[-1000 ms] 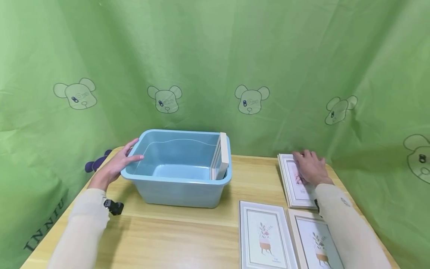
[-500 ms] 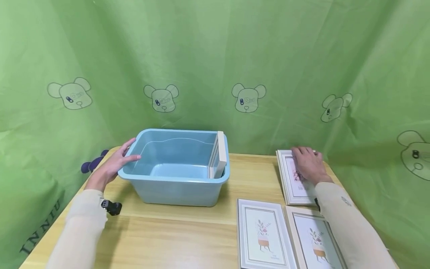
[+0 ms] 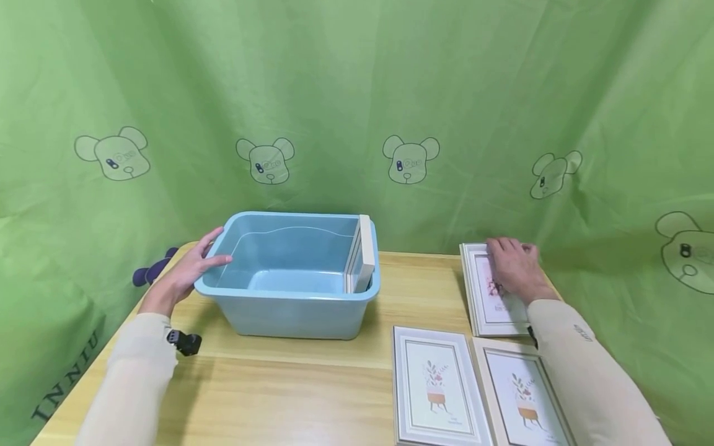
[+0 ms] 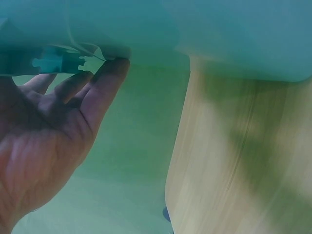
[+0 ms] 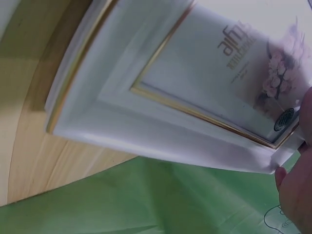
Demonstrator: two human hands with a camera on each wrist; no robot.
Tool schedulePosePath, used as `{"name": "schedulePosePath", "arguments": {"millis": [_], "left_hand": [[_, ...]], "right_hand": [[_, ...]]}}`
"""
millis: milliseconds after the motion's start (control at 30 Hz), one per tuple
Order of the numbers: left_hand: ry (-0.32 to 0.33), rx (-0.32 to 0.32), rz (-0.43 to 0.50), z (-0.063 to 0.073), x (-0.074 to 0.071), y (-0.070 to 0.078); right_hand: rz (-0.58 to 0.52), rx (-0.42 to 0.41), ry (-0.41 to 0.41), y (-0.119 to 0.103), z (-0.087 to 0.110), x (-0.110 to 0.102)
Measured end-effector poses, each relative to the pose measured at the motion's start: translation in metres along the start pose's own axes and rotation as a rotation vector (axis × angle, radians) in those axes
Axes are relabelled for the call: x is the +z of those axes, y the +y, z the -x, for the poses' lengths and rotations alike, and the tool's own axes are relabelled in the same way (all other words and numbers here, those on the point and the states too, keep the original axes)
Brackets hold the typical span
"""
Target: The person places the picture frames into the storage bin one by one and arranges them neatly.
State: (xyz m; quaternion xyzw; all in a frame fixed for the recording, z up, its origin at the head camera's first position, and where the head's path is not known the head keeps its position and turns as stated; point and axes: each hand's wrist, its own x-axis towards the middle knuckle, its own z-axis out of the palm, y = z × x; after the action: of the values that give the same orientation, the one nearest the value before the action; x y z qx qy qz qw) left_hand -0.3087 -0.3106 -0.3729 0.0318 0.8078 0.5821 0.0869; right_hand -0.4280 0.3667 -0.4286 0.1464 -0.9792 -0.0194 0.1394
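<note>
A light blue plastic basin [image 3: 292,316] stands at the table's back left. My left hand [image 3: 186,272] grips its left rim, the thumb inside and the other fingers outside; the left wrist view shows this hand [image 4: 53,131] against the basin wall. Upright at the basin's right end stand white picture frames [image 3: 361,257]. At the back right, my right hand [image 3: 514,267] reaches over a white picture frame [image 3: 485,310] with a pink flower print, its fingers curled over the far edge. In the right wrist view that frame [image 5: 170,136] has gold trim, and some fingers are out of view.
A white frame [image 3: 435,396] and a cream frame [image 3: 524,396], both with potted-plant prints, lie side by side at the front right. Behind the wooden table [image 3: 279,396] hangs a green curtain [image 3: 334,124]. Something purple [image 3: 153,271] sits beyond the left edge.
The right hand has shifted slightly toward the far edge of the flower-print frame, which seems slightly raised. The left hand keeps its grip on the basin. The head view has shifted slightly.
</note>
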Motion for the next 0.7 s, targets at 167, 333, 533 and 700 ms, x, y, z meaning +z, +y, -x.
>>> {"name": "schedulePosePath", "arguments": {"millis": [167,333,533,700], "left_hand": [[0.001,-0.004,-0.001,0.0,0.0,0.0],[-0.001,-0.006,-0.002,0.0,-0.001,0.001],[-0.006,-0.004,0.009,0.001,0.0,0.003],[-0.011,-0.004,0.016,0.002,0.001,0.002]], "right_hand": [[0.009,-0.017,0.019,0.002,0.005,-0.006],[-0.014,-0.041,0.037,0.003,0.009,-0.015],[-0.043,-0.074,0.065,0.007,0.014,-0.027],[-0.055,-0.162,0.15,0.013,0.022,-0.035]]}}
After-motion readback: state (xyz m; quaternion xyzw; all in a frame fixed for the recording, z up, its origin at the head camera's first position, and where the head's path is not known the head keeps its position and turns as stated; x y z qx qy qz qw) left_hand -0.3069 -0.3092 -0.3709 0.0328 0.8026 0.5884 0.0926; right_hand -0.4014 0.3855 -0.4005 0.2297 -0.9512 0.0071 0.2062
